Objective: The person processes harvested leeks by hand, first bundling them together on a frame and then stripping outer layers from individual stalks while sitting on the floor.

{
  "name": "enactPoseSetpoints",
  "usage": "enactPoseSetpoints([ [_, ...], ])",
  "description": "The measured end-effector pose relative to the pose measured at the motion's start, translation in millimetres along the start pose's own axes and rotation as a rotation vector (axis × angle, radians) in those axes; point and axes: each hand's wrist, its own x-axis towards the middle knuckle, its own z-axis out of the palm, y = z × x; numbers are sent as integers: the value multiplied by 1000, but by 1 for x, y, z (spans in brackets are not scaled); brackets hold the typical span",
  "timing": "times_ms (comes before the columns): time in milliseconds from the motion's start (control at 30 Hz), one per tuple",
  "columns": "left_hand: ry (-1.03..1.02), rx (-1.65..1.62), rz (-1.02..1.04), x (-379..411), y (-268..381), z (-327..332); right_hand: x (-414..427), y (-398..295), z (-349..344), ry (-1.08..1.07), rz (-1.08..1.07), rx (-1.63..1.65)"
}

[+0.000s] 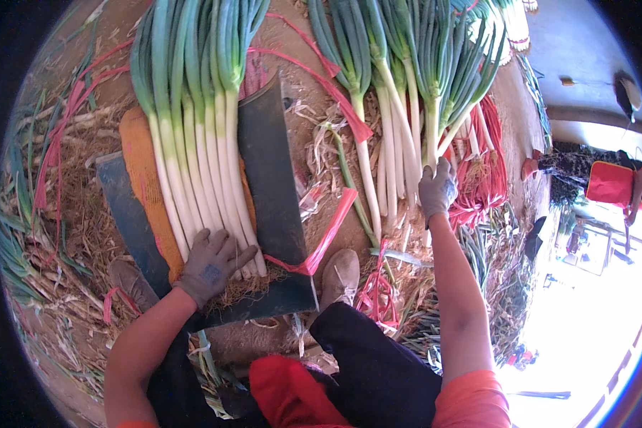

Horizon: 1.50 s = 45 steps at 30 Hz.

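My left hand (211,265), in a grey glove, lies with fingers spread over the root ends of a row of long green onions (203,166). These lie side by side on an orange cloth (142,171) over a dark metal tray (275,176). To the right, my right hand (437,187), gloved too, grips the white stalks of green onions (432,120) near their lower ends. More loose green onions (393,155) lie just left of it on the ground. A pink plastic ribbon (329,230) runs from beside the tray's row.
Red plastic strips (479,187) lie beyond my right hand. Onion trimmings and roots (85,214) cover the ground at left. My shoe (339,275) stands at the tray's right corner. A person (583,171) is at the far right, with a red object.
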Motion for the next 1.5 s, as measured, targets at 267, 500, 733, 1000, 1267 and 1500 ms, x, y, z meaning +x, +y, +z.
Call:
enactPoseSetpoints([
  [267,55,-9,4,-1,1,6,30,14,1,-114,68,163],
  [500,55,-46,1,-3,0,0,27,-33,-74,-579,315,1091],
  [733,41,-87,-4,-8,-4,2,-21,-132,-165,-489,273,1271],
  [1000,-11,-15,-22,-19,-4,5,-111,-254,-225,-363,-52,1418],
  [1267,23,-56,-23,-14,-4,14,-174,-301,-73,-772,174,1136],
  [1500,-64,-27,-32,-17,-7,8,-130,-298,-21,-639,-504,263],
])
